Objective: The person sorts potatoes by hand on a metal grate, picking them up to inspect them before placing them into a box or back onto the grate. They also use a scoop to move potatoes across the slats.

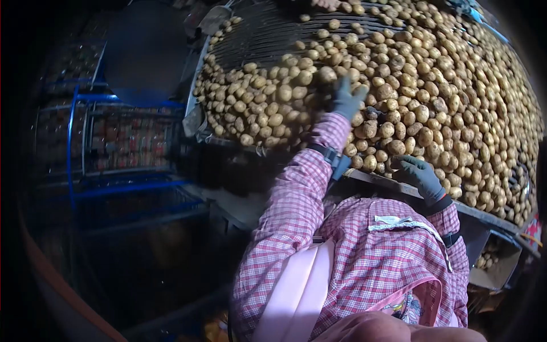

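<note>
Many brown and yellow potatoes (421,114) lie in a broad heap on a slatted sorting surface (250,45). My left hand (347,102), in a grey-green glove, reaches into the heap with its thumb and fingers apart; it is slightly blurred and holds nothing visible. My right hand (420,175), gloved alike, is at the near edge beside the potatoes, its fingers loosely bent and apart, with no potato seen in it. A few potatoes near my hands look dark or dirty.
A metal rim (387,183) runs along the near side. Below it at the right is a box with some potatoes (487,259). Blue metal frames (73,142) stand at the left. Another person's hand (326,4) shows at the top edge.
</note>
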`<state>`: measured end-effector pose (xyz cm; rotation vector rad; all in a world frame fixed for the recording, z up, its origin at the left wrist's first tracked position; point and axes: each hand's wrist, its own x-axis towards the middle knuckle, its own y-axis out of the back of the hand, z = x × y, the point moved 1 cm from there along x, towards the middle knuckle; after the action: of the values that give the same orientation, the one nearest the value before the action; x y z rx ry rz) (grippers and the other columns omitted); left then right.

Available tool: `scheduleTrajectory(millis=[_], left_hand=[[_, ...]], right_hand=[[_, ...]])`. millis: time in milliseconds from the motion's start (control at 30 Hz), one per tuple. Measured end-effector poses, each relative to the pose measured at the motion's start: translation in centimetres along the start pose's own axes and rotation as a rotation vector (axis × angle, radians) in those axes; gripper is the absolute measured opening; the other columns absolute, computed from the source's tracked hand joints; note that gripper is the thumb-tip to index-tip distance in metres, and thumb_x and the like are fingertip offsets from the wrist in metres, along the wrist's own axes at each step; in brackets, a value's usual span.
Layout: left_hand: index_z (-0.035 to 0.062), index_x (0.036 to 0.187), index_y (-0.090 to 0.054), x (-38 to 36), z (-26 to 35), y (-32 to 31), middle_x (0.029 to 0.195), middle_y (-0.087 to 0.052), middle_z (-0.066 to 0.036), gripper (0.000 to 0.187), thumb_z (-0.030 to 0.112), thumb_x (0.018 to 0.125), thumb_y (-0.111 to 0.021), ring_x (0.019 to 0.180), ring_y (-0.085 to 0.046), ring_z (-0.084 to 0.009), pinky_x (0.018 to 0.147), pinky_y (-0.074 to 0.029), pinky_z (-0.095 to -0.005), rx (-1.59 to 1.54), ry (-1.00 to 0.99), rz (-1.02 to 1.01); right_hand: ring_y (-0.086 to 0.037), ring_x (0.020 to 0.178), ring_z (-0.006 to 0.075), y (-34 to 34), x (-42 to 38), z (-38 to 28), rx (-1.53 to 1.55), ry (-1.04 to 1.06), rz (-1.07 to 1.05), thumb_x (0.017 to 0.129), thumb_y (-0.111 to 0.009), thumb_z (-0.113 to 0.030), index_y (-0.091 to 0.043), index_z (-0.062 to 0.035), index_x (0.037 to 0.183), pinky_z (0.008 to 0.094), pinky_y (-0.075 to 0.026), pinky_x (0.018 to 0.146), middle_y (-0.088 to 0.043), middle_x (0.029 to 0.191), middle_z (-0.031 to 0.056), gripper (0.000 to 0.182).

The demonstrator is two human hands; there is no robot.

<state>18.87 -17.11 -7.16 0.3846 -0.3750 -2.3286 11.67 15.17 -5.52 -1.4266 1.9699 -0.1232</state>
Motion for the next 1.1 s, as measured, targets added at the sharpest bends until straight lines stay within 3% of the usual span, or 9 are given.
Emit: scheduleTrajectory(millis=[67,267,433,467,600,667,767,867,1100], left_hand=[[0.0134,0.158,-0.033,-2.9,4.2,-2.1,0.163,-0.021,-0.022,0.085,0.039,0.088,-0.074,0.146,-0.033,-0.0383,0.121,-0.030,-0.0440,0.276,-0.093,0.019],[0.0067,0.143,-0.051,-5.1,-0.6,3.2,0.151,-0.038,-0.026,0.065,0.029,0.086,-0.075,0.138,-0.042,-0.0411,0.114,-0.038,-0.0444,0.385,-0.386,0.292],[0.0011,0.129,-0.060,-9.4,-11.7,21.9,0.125,-0.062,-0.023,0.051,0.026,0.087,-0.075,0.115,-0.060,-0.0371,0.101,-0.047,-0.0447,0.467,-0.169,0.762],[0.0021,0.128,-0.061,-12.8,-6.8,23.5,0.124,-0.064,-0.022,0.047,0.026,0.089,-0.072,0.111,-0.062,-0.0350,0.099,-0.049,-0.0434,0.464,-0.042,0.852],[0.0059,0.137,-0.054,-17.5,-12.6,38.5,0.123,-0.067,-0.020,0.051,0.027,0.093,-0.070,0.107,-0.066,-0.0311,0.093,-0.052,-0.0408,0.481,0.311,1.082],[0.0108,0.140,-0.053,-17.8,-16.3,45.8,0.122,-0.065,-0.019,0.057,0.035,0.093,-0.072,0.103,-0.065,-0.0261,0.089,-0.054,-0.0384,0.043,0.459,1.202],[0.0195,0.139,-0.055,-15.3,-22.2,55.2,0.115,-0.066,-0.014,0.049,0.036,0.095,-0.070,0.102,-0.065,-0.0240,0.086,-0.057,-0.0429,-0.434,0.641,1.119],[0.0221,0.133,-0.060,-12.9,-26.1,59.2,0.109,-0.067,-0.008,0.042,0.035,0.094,-0.071,0.100,-0.065,-0.0208,0.081,-0.058,-0.0383,-0.797,0.428,0.822],[0.0130,0.114,-0.068,-9.6,-27.6,62.3,0.085,-0.067,-0.003,0.032,0.032,0.090,-0.076,0.071,-0.063,-0.0146,0.057,-0.053,-0.0246,-0.498,0.692,0.710]], right_hand=[[-0.069,0.097,0.0157,0.4,0.9,0.6,-0.006,-0.015,-0.043,0.101,-0.063,-0.026,-0.059,-0.0008,0.137,0.0298,-0.055,0.084,-0.071,0.117,0.0061,0.044],[-0.069,0.094,0.0151,0.2,0.2,1.6,-0.033,-0.034,-0.069,0.101,-0.063,-0.027,-0.060,-0.0005,0.136,0.0284,-0.056,0.081,-0.070,0.119,0.0053,0.044],[-0.070,0.089,0.0154,-1.5,1.6,1.6,-0.044,0.019,-0.117,0.101,-0.062,-0.030,-0.059,0.0013,0.134,0.0275,-0.058,0.075,-0.071,0.112,0.0070,0.046],[-0.071,0.086,0.0167,-2.3,2.4,1.2,-0.057,0.038,-0.140,0.101,-0.062,-0.032,-0.059,0.0012,0.133,0.0290,-0.058,0.073,-0.071,0.109,0.0068,0.046],[-0.071,0.079,0.0166,-7.7,6.0,-1.3,-0.101,0.037,-0.124,0.103,-0.058,-0.033,-0.061,0.0001,0.132,0.0283,-0.058,0.069,-0.071,0.106,0.0079,0.044],[-0.071,0.080,0.0162,-11.0,8.9,-1.7,-0.182,0.022,-0.149,0.103,-0.057,-0.035,-0.061,0.0007,0.131,0.0286,-0.058,0.071,-0.071,0.106,0.0093,0.045],[-0.071,0.083,0.0143,-18.3,13.1,-2.7,-0.174,0.063,-0.248,0.101,-0.060,-0.028,-0.063,0.0020,0.129,0.0274,-0.058,0.074,-0.073,0.107,0.0098,0.041],[-0.071,0.084,0.0163,-27.0,19.2,-3.1,-0.258,0.013,-0.328,0.100,-0.061,-0.023,-0.063,0.0033,0.129,0.0281,-0.057,0.079,-0.072,0.109,0.0107,0.039],[-0.069,0.091,0.0145,-45.1,30.4,-2.3,-0.575,0.151,-0.515,0.097,-0.057,-0.015,-0.063,-0.0005,0.132,0.0303,-0.056,0.081,-0.074,0.108,0.0108,0.038]])
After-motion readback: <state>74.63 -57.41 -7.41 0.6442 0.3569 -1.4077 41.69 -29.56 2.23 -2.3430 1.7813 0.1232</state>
